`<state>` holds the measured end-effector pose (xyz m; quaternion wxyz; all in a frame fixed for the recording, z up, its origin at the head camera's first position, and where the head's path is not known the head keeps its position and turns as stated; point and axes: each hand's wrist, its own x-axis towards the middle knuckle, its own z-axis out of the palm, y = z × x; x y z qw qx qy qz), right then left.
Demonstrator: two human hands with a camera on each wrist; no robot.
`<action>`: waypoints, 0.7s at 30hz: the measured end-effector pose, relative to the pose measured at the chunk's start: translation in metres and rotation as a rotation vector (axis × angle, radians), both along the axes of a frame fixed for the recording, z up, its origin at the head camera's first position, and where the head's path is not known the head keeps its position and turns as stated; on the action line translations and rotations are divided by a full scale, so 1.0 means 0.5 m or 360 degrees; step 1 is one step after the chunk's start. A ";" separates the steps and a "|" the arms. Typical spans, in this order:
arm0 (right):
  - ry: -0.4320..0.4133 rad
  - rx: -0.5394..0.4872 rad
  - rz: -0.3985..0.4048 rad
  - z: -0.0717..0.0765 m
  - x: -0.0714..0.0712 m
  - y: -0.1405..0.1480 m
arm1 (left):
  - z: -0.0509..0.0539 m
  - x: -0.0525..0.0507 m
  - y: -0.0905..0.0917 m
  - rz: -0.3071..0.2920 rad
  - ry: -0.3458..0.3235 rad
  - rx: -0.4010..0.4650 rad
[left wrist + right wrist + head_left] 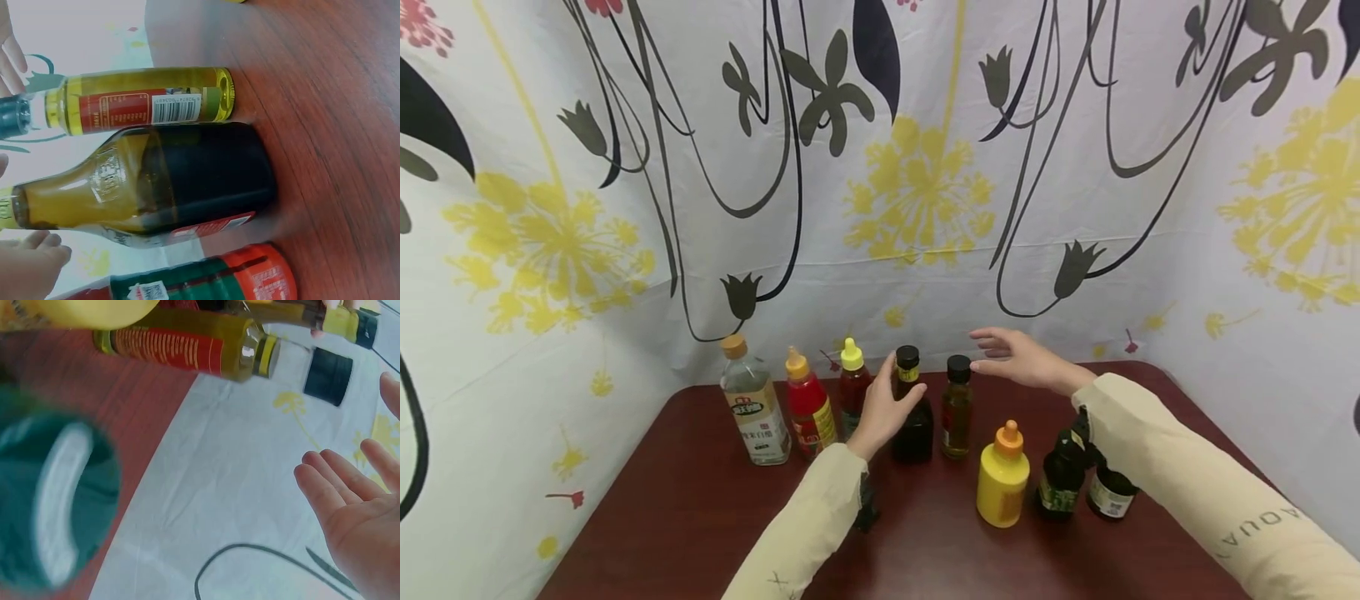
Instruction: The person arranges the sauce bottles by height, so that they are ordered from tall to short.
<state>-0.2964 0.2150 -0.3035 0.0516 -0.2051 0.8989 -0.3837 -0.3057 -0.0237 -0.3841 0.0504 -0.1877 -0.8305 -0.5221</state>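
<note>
My left hand (880, 417) is at the neck of a dark square bottle (913, 435) with a black cap, thumb and fingers spread on either side; contact is unclear. The left wrist view shows that bottle (206, 175) upright, with curled fingers of the left hand (28, 269) beside its neck. To its right stands a slim oil bottle (957, 421), black-capped. Just right of that cap my right hand (1026, 360) hovers, fingers loosely extended, holding nothing. In the right wrist view, the right hand (365, 512) is apart from the oil bottle (187, 344).
Left on the dark red table (685, 492) stand a clear bottle (760, 421), a red squeeze bottle (811, 412) and a yellow-topped bottle (853, 387). A yellow bottle (1002, 487), a dark bottle (1060, 483) and a jar (1110, 493) are at front right. Patterned cloth (820, 242) hangs behind.
</note>
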 end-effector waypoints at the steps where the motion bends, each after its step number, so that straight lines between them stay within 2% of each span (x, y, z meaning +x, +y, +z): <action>1: 0.0017 -0.0003 -0.0002 0.003 0.004 0.007 | 0.001 0.003 -0.005 -0.0010 0.0003 -0.0013; 5: 0.0087 -0.0028 -0.0011 0.012 0.024 0.039 | 0.002 0.015 -0.026 -0.0072 0.0060 0.0004; 11: 0.0136 -0.0059 -0.0064 0.017 0.053 0.091 | 0.005 0.039 -0.047 -0.0092 0.0127 0.0017; 16: 0.0180 -0.0064 -0.0122 0.019 0.079 0.127 | 0.013 0.064 -0.047 -0.0094 0.0221 0.0018; 21: 0.0230 -0.0066 -0.0179 0.008 0.100 0.163 | 0.023 0.085 -0.031 -0.0164 0.0337 0.0063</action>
